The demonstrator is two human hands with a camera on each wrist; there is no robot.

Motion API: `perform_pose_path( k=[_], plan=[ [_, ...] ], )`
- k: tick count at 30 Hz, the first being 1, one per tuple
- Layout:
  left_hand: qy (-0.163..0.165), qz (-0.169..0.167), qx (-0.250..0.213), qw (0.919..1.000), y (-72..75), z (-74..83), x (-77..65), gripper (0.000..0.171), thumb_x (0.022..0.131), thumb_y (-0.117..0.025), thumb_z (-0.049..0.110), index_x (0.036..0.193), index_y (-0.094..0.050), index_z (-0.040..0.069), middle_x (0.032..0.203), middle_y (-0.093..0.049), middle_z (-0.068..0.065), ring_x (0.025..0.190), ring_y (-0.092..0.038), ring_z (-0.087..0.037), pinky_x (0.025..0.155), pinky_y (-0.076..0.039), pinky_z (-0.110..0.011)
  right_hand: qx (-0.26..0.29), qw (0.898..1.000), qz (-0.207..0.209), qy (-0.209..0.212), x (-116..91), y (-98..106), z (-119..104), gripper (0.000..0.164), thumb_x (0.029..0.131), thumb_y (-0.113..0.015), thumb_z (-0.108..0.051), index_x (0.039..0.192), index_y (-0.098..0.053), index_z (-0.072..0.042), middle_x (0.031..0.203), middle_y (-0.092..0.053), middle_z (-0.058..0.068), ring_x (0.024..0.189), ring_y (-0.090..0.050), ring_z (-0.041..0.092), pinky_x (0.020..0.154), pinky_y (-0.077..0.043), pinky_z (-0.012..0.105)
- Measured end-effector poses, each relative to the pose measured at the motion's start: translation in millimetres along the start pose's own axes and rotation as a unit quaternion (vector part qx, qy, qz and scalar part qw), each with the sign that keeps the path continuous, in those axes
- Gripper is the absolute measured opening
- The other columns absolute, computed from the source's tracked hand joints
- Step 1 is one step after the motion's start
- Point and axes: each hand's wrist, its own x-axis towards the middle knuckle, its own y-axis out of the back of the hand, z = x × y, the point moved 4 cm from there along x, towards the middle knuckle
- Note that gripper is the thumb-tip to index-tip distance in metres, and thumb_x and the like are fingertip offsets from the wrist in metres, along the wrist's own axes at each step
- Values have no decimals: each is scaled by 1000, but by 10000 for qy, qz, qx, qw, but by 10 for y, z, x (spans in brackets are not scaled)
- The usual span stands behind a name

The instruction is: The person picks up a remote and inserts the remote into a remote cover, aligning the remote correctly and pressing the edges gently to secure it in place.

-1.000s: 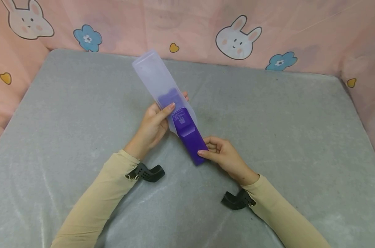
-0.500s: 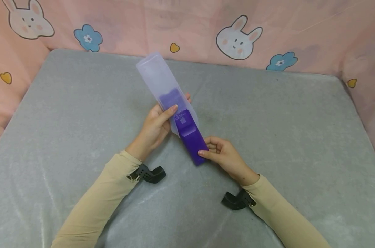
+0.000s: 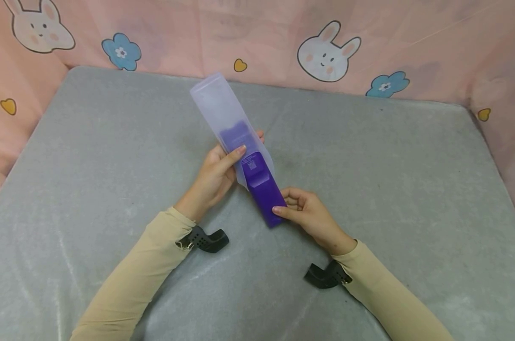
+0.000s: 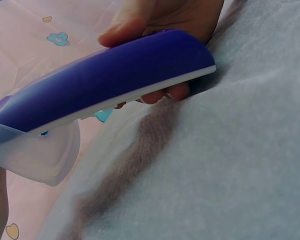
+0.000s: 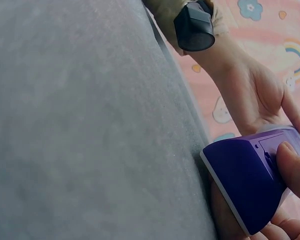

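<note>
A purple remote control [image 3: 263, 201] with a small printed label is held slantwise between the hands. Its upper part sits inside a translucent sleeve [image 3: 217, 102], through which the purple shows faintly; the far part of the sleeve holds nothing. My left hand [image 3: 215, 177] grips the sleeve around the remote, thumb on top and fingers mostly hidden behind. The bare lower end is pinched by my right hand [image 3: 308, 215], with the thumb on the labelled side. In the left wrist view the remote's white face [image 4: 140, 92] points downward, beside the sleeve's loose flared mouth [image 4: 50, 155].
A grey cloth-covered table [image 3: 389, 189] lies beneath the hands. Pink curtain [image 3: 266, 38] printed with rabbits and flowers surrounds its back and sides. Black wrist-worn devices [image 3: 210, 240] stick out from both beige sleeves.
My left hand and the translucent sleeve have shifted slightly right and toward the right hand. The right hand stays in place on the remote's lower end.
</note>
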Motion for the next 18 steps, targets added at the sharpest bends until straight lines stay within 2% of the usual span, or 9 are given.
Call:
perform_pose_path(
  k=[18],
  plan=[
    [13, -81, 10, 10000, -12, -43, 1, 45, 98, -35, -5, 141, -27, -10, 143, -35, -27, 130, -41, -30, 110, -32, -34, -24, 10000, 25, 22, -4, -2, -18, 26, 87, -63, 1, 108, -56, 15, 94, -68, 14, 80, -67, 13, 74, -55, 24]
  ],
)
